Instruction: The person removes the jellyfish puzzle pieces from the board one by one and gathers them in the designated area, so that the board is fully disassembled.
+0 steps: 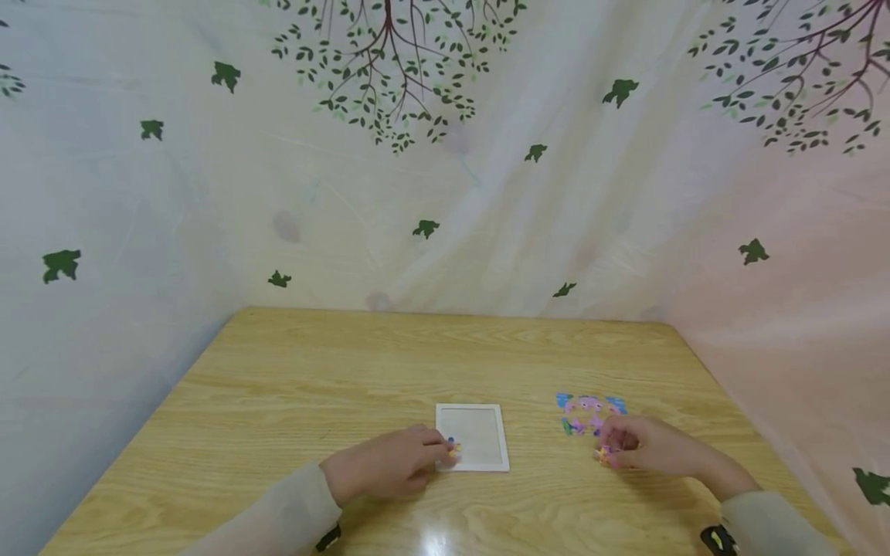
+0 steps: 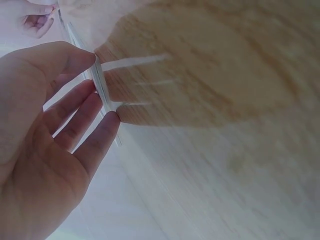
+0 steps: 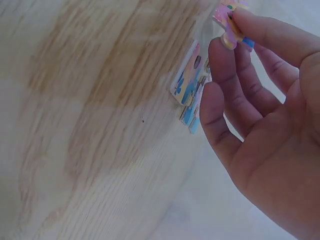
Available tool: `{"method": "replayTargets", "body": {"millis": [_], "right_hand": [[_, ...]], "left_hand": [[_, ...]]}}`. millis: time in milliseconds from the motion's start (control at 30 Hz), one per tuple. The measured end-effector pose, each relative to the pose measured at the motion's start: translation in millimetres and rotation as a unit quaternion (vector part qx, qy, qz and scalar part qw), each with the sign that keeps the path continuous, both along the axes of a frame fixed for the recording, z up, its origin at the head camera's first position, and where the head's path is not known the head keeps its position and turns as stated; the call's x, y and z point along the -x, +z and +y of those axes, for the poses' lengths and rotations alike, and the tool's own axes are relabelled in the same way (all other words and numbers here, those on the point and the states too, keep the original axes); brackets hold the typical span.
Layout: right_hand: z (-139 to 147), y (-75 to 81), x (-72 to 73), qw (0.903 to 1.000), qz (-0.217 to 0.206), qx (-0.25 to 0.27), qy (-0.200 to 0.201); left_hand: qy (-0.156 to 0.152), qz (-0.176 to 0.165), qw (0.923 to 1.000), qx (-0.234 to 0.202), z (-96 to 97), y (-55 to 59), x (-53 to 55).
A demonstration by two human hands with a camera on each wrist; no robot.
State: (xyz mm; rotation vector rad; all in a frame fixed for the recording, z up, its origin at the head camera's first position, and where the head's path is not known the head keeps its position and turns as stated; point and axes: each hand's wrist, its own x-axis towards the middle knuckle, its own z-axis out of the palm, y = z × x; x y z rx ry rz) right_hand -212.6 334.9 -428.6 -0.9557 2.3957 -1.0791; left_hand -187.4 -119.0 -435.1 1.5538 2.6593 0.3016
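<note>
My left hand [image 1: 389, 461] reaches to the left side of a flat white puzzle frame [image 1: 505, 440]. In the left wrist view its fingertips [image 2: 113, 118] rest spread along the frame's edge. A small yellow-and-blue puzzle piece [image 1: 453, 447] lies at the frame's lower left corner, partly covered by that hand. Off to the right, my right hand [image 1: 650, 448] pinches a pink, yellow and blue puzzle piece [image 3: 230, 22] between thumb and fingers. Just beyond it, several pink and blue pieces [image 1: 582, 411] lie grouped on the table; some are hidden behind the hand.
Both hands work over a wood-grain table [image 1: 334, 363], its far edge meeting a pale curtain [image 1: 348, 232] printed with green leaves and branches. The loose pieces sit to the right of the frame, with bare wood between.
</note>
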Motion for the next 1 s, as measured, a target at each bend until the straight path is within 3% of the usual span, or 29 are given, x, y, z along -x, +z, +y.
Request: {"method": "replayTargets", "body": {"millis": [267,633,1000], "right_hand": [[-0.4,-5.3,1.4,0.9997,0.021,-0.005,-0.005],[0.1,-8.9,4.6,0.9998,0.005,-0.011,-0.018],[-2.0,-8.5,5.9,0.9992,-0.006,-0.023,-0.034]], "left_hand": [[0.004,-0.002,1.0000,0.000,1.1,-0.3,-0.1],[-0.011,0.015,0.9996,-0.021,-0.2,2.3,-3.1],[-0.011,0.006,0.9997,-0.021,-2.1,1.4,-2.8]]}}
